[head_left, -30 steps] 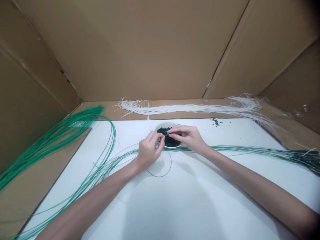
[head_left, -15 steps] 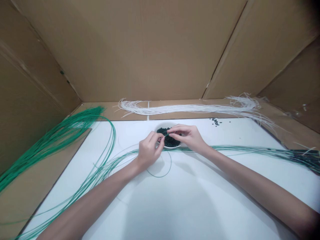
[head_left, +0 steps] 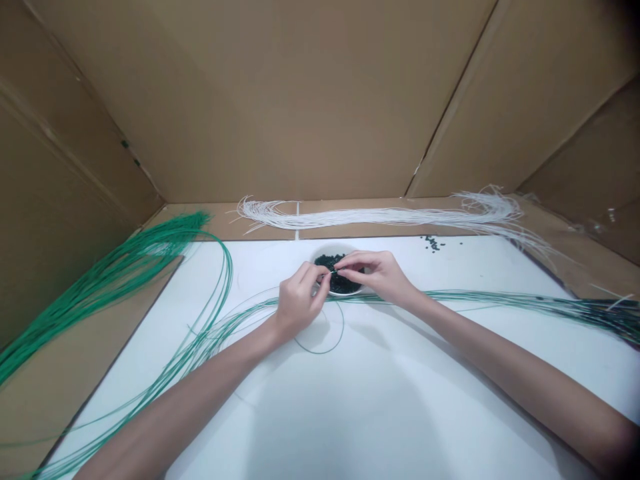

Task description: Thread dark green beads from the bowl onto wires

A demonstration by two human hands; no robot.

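Above a white bowl (head_left: 336, 249) full of small dark bead-like pieces (head_left: 345, 283), my two hands meet fingertip to fingertip. My left hand (head_left: 303, 297) is closed in a pinch on a thin green wire (head_left: 343, 320), which loops down below the hand onto the table. My right hand (head_left: 377, 272) is pinched too, at the short end of wire sticking out from the left fingers. What its fingertips hold is too small to make out. Behind and below the bowl runs a bundle of green wires (head_left: 475, 297), passing under both forearms.
A thick green wire bundle (head_left: 115, 273) lies at the left on cardboard. White wires (head_left: 375, 217) stretch along the back edge. Several dark pieces (head_left: 432, 244) lie loose on the white table (head_left: 345, 413). Cardboard walls (head_left: 300, 100) stand behind and at both sides.
Both hands keep their pinch over the bowl. The right fingertips have shifted very slightly at the wire's end; otherwise the scene is almost the same.
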